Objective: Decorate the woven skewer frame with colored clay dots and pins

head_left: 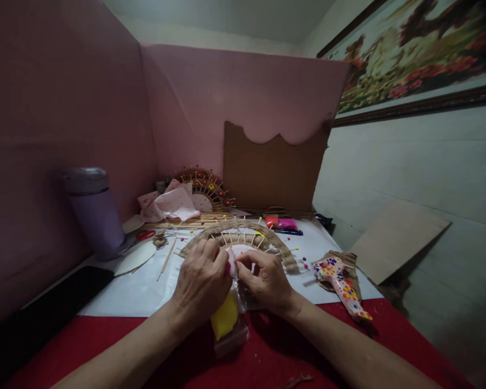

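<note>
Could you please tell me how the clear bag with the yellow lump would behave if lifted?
The clear bag would probably flop, its film looking thin and creased. Its glossy surface may feel slippery. The yellow lump, filling only part, likely weights that portion.

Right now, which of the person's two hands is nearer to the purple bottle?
Left. The left hand is to the right of the bottle, apart from it; the right hand is farther right, past the left hand.
</note>
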`<state>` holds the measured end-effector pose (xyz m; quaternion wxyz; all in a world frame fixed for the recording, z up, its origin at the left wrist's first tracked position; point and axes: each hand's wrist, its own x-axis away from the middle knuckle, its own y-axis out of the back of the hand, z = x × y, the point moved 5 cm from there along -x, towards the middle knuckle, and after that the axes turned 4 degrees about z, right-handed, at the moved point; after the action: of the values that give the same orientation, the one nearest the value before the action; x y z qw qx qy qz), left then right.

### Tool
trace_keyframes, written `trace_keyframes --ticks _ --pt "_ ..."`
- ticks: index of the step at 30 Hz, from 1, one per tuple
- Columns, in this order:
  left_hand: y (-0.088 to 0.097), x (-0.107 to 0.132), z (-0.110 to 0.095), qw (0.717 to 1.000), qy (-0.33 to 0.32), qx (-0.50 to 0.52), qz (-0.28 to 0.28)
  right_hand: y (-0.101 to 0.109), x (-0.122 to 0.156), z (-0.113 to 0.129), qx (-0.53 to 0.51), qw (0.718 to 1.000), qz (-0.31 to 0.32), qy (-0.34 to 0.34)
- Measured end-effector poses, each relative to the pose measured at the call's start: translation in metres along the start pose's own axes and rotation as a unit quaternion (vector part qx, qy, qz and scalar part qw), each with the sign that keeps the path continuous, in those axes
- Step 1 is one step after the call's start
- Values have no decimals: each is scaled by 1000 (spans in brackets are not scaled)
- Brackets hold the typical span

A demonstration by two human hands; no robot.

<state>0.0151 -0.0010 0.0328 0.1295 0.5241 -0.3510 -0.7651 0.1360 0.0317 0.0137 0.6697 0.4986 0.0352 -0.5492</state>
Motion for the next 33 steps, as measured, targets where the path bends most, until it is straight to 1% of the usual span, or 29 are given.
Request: trace_keyframes --ticks 3,7,9,11,13,16,18,20,22,24,26,27,28,29,31,33 --pt "1 -1 -1 1000 -7 3 -7 -1 0 -1 9 1000 -5 1" --pt "0 -1 -1 1000 -1 9 3 -1 0 -2 14 1000 -3 -3" --pt "-1 -1 0 1000 6 14 8 -1 0 -3 -2 1000 -1 -10" --pt "-1 0 1 1000 12 23 9 -2 0 -5 -41 999 8 -27" --pt "-1 0 2 999 19 33 9 -3 -1 -8 -103 993 20 -54" --pt "0 0 4 998 30 53 7 -4 -2 -10 -209 974 21 -82" --pt "1 -1 6 997 36 67 3 -4 -4 -9 -279 955 25 -96" --pt "2 -2 8 996 44 77 -11 -5 -5 -11 -344 931 33 -122" --pt "4 -1 11 994 52 93 -36 -4 -6 -14 -379 914 18 -144" --pt "10 1 12 988 47 128 -77 0 -7 -17 -380 913 -20 -150" --pt "17 5 11 976 23 176 -124 4 -7 -20 -371 915 -55 -148" --pt "20 6 9 970 6 202 -139 4 -7 -21 -371 914 -63 -149" --pt "21 8 7 964 -11 227 -140 4 -7 -21 -375 913 -65 -149" --pt "20 8 5 960 -22 250 -126 3 -6 -21 -381 911 -60 -150" --pt "12 7 0 954 -24 292 -68 -2 -5 -19 -400 904 -37 -146" --pt "3 6 0 944 14 330 -14 -5 -4 -15 -415 900 -17 -134"
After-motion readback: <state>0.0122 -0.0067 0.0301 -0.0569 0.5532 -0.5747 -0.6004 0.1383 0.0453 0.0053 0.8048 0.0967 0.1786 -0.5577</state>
